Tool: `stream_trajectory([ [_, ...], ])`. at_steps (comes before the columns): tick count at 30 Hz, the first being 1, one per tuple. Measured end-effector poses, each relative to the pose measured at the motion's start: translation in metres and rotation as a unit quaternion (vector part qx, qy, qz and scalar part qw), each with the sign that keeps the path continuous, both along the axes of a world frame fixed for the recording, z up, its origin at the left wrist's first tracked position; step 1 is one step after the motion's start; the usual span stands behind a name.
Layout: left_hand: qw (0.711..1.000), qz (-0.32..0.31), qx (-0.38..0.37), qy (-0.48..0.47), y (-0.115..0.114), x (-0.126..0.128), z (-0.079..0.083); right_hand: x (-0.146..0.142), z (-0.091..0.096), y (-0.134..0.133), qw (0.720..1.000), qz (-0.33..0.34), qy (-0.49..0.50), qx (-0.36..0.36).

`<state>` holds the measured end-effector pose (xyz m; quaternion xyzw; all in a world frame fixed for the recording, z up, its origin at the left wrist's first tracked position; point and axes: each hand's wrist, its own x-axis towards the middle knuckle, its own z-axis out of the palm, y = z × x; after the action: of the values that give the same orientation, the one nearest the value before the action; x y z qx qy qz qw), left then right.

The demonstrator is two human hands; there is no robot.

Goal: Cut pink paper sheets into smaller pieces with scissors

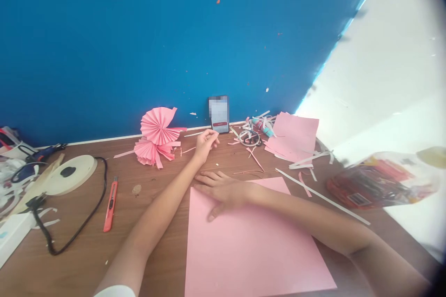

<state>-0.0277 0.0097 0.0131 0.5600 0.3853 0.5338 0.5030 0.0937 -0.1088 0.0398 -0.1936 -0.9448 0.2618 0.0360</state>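
Observation:
My right hand (pixel 221 191) lies flat on the top left corner of a large pink paper sheet (pixel 251 246), fingers stretched out. My left hand (pixel 206 142) reaches forward over the wooden table (pixel 149 204), its fingers curled in a loose pinch just below a phone (pixel 219 114) that leans on the blue wall. What the left fingers hold, if anything, is too small to name. Two pink folded paper fans (pixel 156 137) lie to the left of that hand.
An orange utility knife (pixel 110 203), a black cable (pixel 80 227) and a tape roll (pixel 69 171) lie at left. Scissors (pixel 249 138), paper strips and a stack of pink sheets (pixel 292 137) sit behind. A clear bag of supplies (pixel 379 181) lies at right.

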Motion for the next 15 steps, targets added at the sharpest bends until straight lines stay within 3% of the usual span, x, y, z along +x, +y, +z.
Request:
stream_trajectory([
  [9, 1.0, -0.02, -0.021, -0.013, 0.0029, -0.0025, 0.0002, -0.0029, 0.0017, 0.0055, 0.995, 0.024, 0.05, 0.08],
  [15, 0.998, -0.026, -0.035, -0.042, 0.0057, -0.0042, -0.002, -0.0026, 0.0032, 0.0048, 0.995, -0.035, 0.084, 0.036],
])
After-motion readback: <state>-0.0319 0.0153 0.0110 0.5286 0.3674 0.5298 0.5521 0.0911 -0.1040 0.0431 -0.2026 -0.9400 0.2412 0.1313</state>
